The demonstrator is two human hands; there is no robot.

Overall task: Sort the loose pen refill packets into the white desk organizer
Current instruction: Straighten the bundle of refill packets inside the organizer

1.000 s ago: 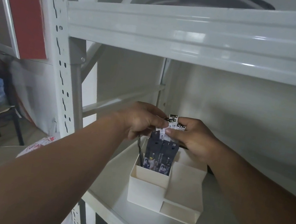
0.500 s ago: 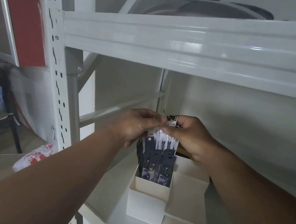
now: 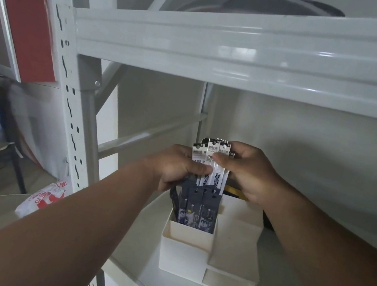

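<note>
Your left hand (image 3: 180, 167) and right hand (image 3: 248, 174) both grip the refill packets (image 3: 210, 168) from either side; just below your grip, their dark lower ends stand in the white organizer (image 3: 184, 248) on the shelf (image 3: 141, 246).

My hands work in the gap between the shelf (image 3: 131, 245) and the beam (image 3: 245, 60) overhead, which caps any lift. The upright (image 3: 74, 110) and brace (image 3: 149, 134) close off my left; the back wall (image 3: 305, 146) stops reach beyond. The organizer (image 3: 235, 249) sits between my forearms, its left rear slot filled with packets (image 3: 199, 209) standing tall. Its right and front compartments lie open from above. Bare shelf runs free on both sides of it.
</note>
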